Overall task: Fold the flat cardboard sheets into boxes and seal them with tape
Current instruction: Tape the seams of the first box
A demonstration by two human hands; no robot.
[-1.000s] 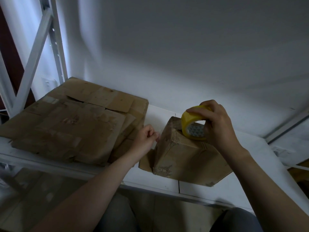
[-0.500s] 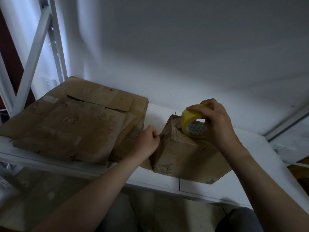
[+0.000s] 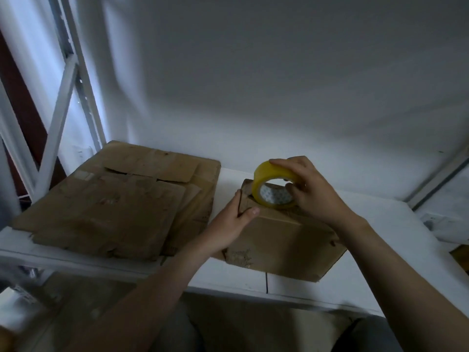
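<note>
A folded brown cardboard box (image 3: pixel 281 242) stands on the white shelf (image 3: pixel 380 283), right of centre. On its top rests a yellow tape roll (image 3: pixel 272 185), upright on its edge, gripped by my right hand (image 3: pixel 309 191) with fingers over the rim and thumb at the core. My left hand (image 3: pixel 234 219) lies against the box's left top corner, the thumb pressed flat on the top edge. To the left lies a stack of flat cardboard sheets (image 3: pixel 106 207).
A white wall rises close behind the shelf. White metal rack posts (image 3: pixel 76 80) with a diagonal brace stand at the left. More cardboard shows on a lower level (image 3: pixel 76 308) below the shelf edge. Another white surface (image 3: pixel 446 219) lies at the right.
My left hand has moved right from beside the box onto its left top corner, going from a closed fist to pressing the edge. The right hand stays on the tape roll on the box top.
</note>
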